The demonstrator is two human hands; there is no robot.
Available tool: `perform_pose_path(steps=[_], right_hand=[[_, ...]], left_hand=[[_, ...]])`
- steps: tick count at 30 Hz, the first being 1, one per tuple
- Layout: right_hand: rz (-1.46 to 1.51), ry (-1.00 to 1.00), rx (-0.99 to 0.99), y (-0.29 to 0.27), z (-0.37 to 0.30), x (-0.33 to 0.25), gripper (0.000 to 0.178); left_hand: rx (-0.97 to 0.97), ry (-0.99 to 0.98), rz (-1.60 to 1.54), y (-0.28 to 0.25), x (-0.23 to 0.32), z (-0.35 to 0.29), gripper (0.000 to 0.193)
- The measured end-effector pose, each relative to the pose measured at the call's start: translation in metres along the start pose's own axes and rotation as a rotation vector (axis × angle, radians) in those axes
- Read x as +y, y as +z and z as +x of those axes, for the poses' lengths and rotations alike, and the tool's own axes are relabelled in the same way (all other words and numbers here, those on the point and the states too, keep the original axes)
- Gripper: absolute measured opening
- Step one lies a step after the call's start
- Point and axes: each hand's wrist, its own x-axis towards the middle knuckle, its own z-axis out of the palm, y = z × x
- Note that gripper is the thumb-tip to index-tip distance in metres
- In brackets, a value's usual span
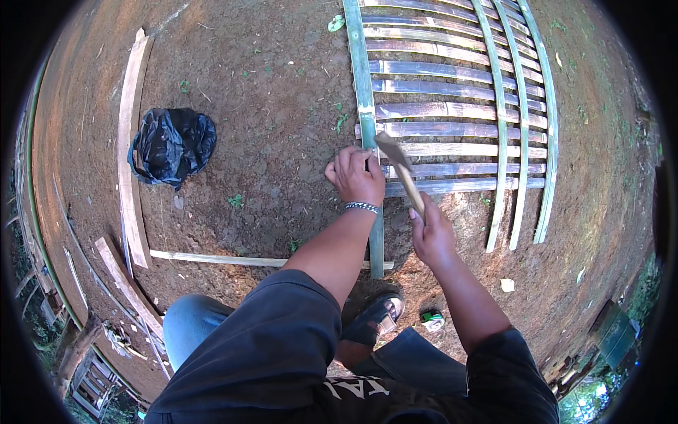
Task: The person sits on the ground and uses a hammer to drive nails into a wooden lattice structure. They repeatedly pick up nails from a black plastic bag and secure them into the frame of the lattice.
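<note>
My right hand (432, 233) is closed round the wooden handle of a hammer (411, 189). Its dark head is raised close to my left fingertips, beside the long green bamboo strip (361, 78). My left hand (355, 175), with a chain bracelet at the wrist, rests on that strip with its fingers drawn together in a pinch. Whatever lies between them is too small or hidden to make out. The strip forms the left edge of a bamboo lattice, where several crosswise slats (452, 129) meet it. Three more lengthwise strips (522, 106) run along the right part.
Bare soil surrounds the lattice. At left, a crumpled black plastic bag (176, 147) lies against a long wooden plank (134, 106). A thin bamboo strip (219, 259) and a shorter board (127, 286) lie nearer me. A small green-and-white object (432, 321) sits by my sandalled foot (378, 318).
</note>
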Motion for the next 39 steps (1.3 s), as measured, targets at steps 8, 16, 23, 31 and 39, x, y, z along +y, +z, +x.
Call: perform_pose_path(steps=[8,16,23,31,39], right_hand=[[0.002,0.023,-0.005,0.0,0.0,0.004,0.041],[0.003,0.016,0.026,0.001,-0.002,0.01,0.043],[0.149,0.354,-0.035,0.004,0.026,-0.01,0.045],[0.083,0.444,0.053,0.026,0.069,-0.022,0.105],[0.031,0.464,-0.022,0.026,0.075,-0.02,0.113]], left_hand=[[0.0,0.005,-0.014,-0.002,0.002,0.001,0.013],[-0.01,0.009,0.007,-0.001,0.0,0.002,0.012],[0.003,0.012,0.006,-0.002,-0.001,-0.001,0.013],[0.012,0.007,0.04,0.0,-0.001,-0.001,0.015],[-0.045,-0.025,0.053,-0.005,0.002,-0.005,0.028]])
